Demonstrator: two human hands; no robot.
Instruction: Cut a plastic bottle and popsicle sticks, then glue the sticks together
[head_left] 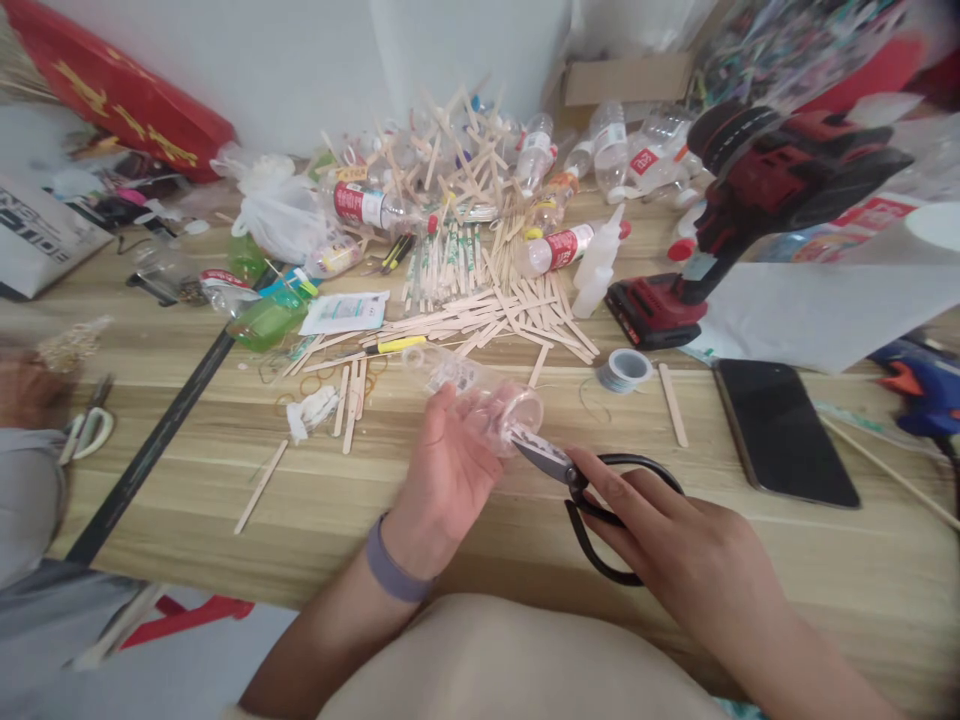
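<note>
My left hand (450,470) holds a clear plastic bottle (487,405) on its side, its fingers wrapped behind it. The bottle's round open end faces right, and its narrower end points to the upper left. In my right hand (660,530) are black-handled scissors (577,480). Their blades reach the rim of the bottle's open end, with the tips at or just inside it. Fine detail of the cut edge is blurred.
Wooden sticks (517,310) lie in a pile beyond my hands, with bottles behind. A red cordless drill (664,310), a thread spool (625,371) and a phone (784,430) stand or lie to the right. White-handled scissors (91,432) lie left, near another person's hand (26,390).
</note>
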